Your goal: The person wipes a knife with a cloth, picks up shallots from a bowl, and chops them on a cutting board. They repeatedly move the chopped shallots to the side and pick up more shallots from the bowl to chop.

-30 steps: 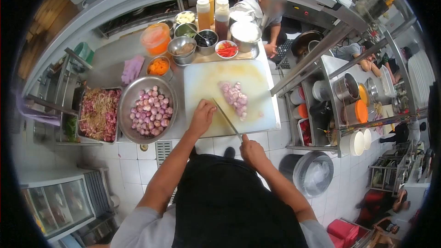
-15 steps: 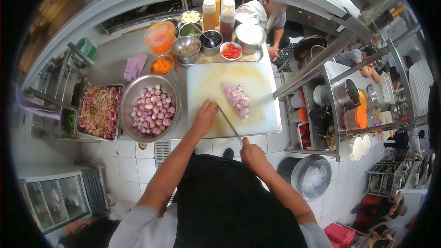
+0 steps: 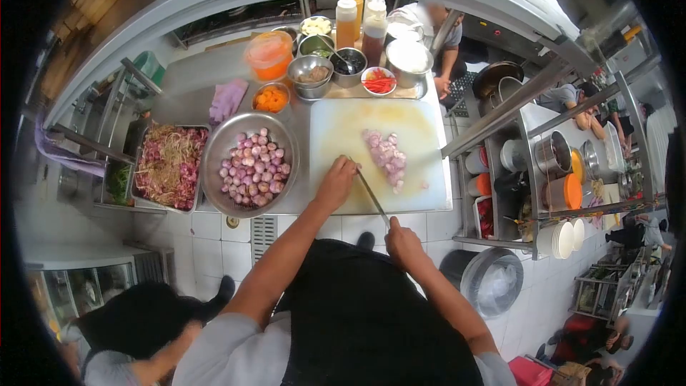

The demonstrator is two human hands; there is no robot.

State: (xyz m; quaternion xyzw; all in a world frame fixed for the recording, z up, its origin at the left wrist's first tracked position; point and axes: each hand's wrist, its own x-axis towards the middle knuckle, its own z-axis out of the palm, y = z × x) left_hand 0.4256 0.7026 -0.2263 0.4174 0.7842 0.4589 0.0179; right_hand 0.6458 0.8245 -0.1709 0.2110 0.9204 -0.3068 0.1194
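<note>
My right hand (image 3: pixel 404 244) is wrapped round the handle of a knife (image 3: pixel 372 193), whose blade points up and left over the near part of the white cutting board (image 3: pixel 329 118). At the blade's tip, my left hand (image 3: pixel 339 179) has its fingers pressed together; whatever is between them is hidden. Cut shallots (image 3: pixel 388 157) lie in a loose pile on the board, right of the knife. Left of the board stands a steel bowl (image 3: pixel 212 186) of peeled shallots (image 3: pixel 254 171).
A tray of unpeeled shallots (image 3: pixel 166 164) stands at the left. Behind the board are a bowl of red chillies (image 3: pixel 379 81), steel bowls, squeeze bottles (image 3: pixel 346 23) and an orange tub (image 3: pixel 268 58). A bin (image 3: pixel 493 282) is on the floor; a co-worker (image 3: pixel 136 322) is at lower left.
The whole view has shifted, so the table appears further right. The co-worker at lower left has come further into view. My hands and the knife keep nearly the same pose at the board.
</note>
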